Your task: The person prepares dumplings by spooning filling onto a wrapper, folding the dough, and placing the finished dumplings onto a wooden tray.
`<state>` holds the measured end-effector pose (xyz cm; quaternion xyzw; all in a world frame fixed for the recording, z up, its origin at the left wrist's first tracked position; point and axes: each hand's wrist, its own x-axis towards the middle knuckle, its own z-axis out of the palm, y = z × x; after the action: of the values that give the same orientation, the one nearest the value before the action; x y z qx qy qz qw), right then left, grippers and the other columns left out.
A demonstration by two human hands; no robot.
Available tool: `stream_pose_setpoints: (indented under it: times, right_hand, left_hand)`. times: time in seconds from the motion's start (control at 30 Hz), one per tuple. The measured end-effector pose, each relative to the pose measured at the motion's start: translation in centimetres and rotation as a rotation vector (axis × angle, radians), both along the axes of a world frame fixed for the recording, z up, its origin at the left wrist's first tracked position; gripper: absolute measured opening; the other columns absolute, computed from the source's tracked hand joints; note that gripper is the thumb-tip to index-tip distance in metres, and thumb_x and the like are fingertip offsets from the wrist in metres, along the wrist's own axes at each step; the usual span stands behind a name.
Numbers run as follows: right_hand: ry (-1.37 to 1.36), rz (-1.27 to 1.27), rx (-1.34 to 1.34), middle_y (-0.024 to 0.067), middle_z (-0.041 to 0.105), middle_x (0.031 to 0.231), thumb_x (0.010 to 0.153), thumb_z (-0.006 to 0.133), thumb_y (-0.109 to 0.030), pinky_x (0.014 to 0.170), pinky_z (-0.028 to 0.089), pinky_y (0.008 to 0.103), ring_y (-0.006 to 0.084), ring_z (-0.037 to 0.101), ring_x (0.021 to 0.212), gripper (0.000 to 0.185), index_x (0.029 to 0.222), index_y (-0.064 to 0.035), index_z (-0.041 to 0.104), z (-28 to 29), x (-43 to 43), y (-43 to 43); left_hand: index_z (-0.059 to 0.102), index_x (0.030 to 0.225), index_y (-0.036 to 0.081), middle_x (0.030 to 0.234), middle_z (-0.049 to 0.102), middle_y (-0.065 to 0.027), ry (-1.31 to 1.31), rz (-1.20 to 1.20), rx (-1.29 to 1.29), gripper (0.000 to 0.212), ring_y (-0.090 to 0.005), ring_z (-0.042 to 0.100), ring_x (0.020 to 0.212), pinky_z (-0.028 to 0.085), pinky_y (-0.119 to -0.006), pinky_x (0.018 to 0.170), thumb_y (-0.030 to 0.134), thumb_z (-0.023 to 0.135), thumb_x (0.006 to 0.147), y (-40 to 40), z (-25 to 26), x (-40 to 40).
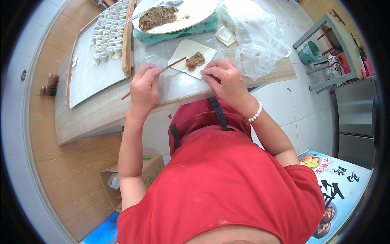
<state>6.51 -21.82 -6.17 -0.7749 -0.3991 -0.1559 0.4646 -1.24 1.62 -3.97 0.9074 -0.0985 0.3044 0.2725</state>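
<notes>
My left hand [145, 84] grips a thin brown wooden stick [175, 62], whose tip points at a lump of brown filling [195, 61]. That filling lies on a square dough wrapper [180, 52] on the table. At the wrapper's near right corner are the bent fingertips of my right hand [224, 76]; whether they pinch the dough cannot be told. Beyond, a white oval plate [196, 12] holds a larger heap of filling [158, 19] with a metal utensil's handle across its rim. Folded dumplings [106, 38] stand in rows on a wood-edged tray [88, 70] at the left.
A clear plastic bag [259, 39] lies at the table's right, beside a small stack of wrappers [225, 35]. The plate rests on a green and white pack [179, 36]. The table's front edge [179, 102] runs just before my red apron. Jars [50, 85] show at far left.
</notes>
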Motion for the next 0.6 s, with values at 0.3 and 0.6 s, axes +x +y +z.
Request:
stream_pose_setpoints:
  times: [0.3, 0.6]
  right_hand:
    - [-0.045, 0.004, -0.033, 0.0095, 0.065, 0.088, 0.074, 0.070, -0.003, 0.076, 0.050, 0.0357, 0.0286, 0.059, 0.088, 0.011, 0.084, -0.0049, 0.071, 0.0, 0.1, 0.0]
    - [-0.031, -0.041, -0.052, 0.0119, 0.061, 0.086, 0.072, 0.072, -0.003, 0.078, 0.048, 0.0398, 0.0324, 0.057, 0.088, 0.017, 0.081, -0.0027, 0.058, 0.1, -0.4, 0.1]
  left_hand:
    - [0.068, 0.092, 0.001, 0.085, 0.061, -0.0118, 0.053, 0.020, 0.167, 0.014, -0.0276, 0.062, 0.075, 0.049, -0.035, 0.063, -0.003, 0.064, 0.080, -2.3, -0.7, 0.3]
    - [0.067, 0.087, -0.001, 0.070, 0.060, -0.0051, 0.557, -0.068, -0.326, 0.007, -0.0155, 0.055, 0.057, 0.041, -0.029, 0.050, 0.002, 0.062, 0.084, -2.6, 0.7, 0.6]
